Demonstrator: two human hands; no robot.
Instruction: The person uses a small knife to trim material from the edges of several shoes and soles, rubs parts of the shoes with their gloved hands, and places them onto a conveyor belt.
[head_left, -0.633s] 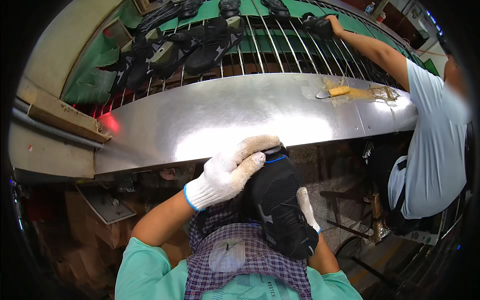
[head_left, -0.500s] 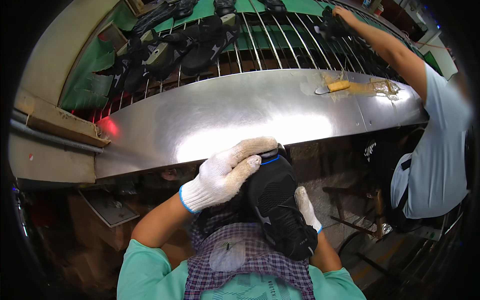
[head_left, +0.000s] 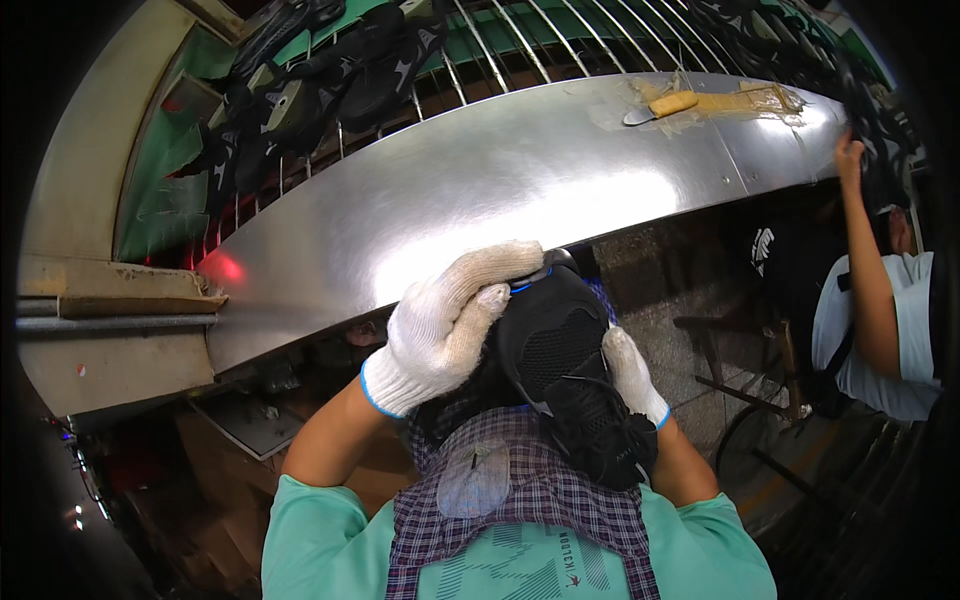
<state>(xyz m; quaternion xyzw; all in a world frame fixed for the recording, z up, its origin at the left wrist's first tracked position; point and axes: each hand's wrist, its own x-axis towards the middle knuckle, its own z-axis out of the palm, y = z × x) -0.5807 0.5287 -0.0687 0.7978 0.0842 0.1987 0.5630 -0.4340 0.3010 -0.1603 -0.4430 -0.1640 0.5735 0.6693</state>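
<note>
A black mesh sneaker (head_left: 545,345) rests above my lap, toe pointing away from me, with a thin blue line near its toe edge. In a white knitted glove with dirty fingertips, my left hand (head_left: 432,325) is closed over the toe end, fingers curled across the front of the sole. My right hand (head_left: 634,378), gloved too, grips the shoe's right side; its fingers are partly hidden behind the upper. The laces and collar lie toward my checked apron (head_left: 500,450).
Ahead runs a shiny metal ledge (head_left: 450,185), a yellow-handled blade (head_left: 672,105) lying on it beside brown tape (head_left: 750,103). Behind it, metal rods carry several black shoes (head_left: 380,85). At right, another person's hand (head_left: 850,160) reaches toward black shoes; a wooden stool (head_left: 785,375) stands below.
My view has shifted and turned slightly. Both hands keep hold of the sneaker, almost unmoved. The other person's arm has drawn back from the rods toward the far right.
</note>
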